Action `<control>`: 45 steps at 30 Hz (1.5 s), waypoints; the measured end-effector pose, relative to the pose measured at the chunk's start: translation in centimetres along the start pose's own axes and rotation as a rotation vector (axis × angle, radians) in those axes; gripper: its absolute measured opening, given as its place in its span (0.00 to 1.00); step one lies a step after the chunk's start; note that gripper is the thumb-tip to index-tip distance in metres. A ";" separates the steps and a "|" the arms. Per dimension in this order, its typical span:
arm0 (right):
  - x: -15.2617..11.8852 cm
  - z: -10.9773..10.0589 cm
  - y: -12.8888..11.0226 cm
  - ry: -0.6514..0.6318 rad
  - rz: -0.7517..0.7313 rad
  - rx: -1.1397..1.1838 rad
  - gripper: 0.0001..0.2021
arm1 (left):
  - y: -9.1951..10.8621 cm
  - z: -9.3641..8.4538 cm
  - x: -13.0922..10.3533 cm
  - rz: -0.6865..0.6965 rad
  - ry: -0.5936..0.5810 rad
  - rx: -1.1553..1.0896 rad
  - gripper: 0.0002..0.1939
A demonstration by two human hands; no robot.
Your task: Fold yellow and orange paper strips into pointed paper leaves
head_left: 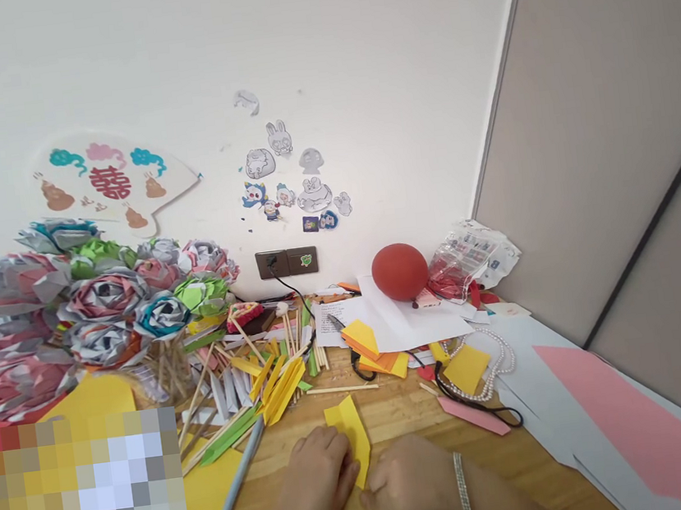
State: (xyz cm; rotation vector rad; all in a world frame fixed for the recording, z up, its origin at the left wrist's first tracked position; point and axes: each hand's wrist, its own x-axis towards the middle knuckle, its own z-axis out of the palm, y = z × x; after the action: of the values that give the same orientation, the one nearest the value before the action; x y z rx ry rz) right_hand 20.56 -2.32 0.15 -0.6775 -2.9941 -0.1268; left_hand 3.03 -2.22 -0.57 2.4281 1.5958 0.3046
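Between left hand point(318, 473) and right hand point(409, 482) lies yellow paper point(353, 434).

The one sign I can read is the red double-happiness character 囍 point(111, 184), standing in the middle of the white fan-shaped paper point(137, 185) on the wall, far left. On the far side of my table, about the middle, a white printed sheet point(329, 318) carries several lines of small dark text, too tiny for me to make out. Far right, the crinkled clear plastic packet point(476, 251) shows printed marks that I can't read either.
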 end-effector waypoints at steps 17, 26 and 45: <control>-0.7 -1.4 2.3 0.019 0.263 -0.034 0.11 | 0.1 -0.1 0.0 0.012 0.016 -0.028 0.07; -0.1 0.3 1.5 0.007 0.028 0.045 0.06 | -0.9 -1.0 -0.3 -0.045 0.115 -0.001 0.05; -0.3 -0.2 2.0 0.098 0.066 0.020 0.07 | -4.1 -1.4 0.2 0.465 0.250 0.187 0.18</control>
State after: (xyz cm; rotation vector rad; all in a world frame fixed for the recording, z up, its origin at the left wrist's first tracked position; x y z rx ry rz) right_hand 21.67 -0.65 0.43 -0.7450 -2.8723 -0.1221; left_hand -0.90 -0.38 -0.43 2.9954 1.1627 0.5776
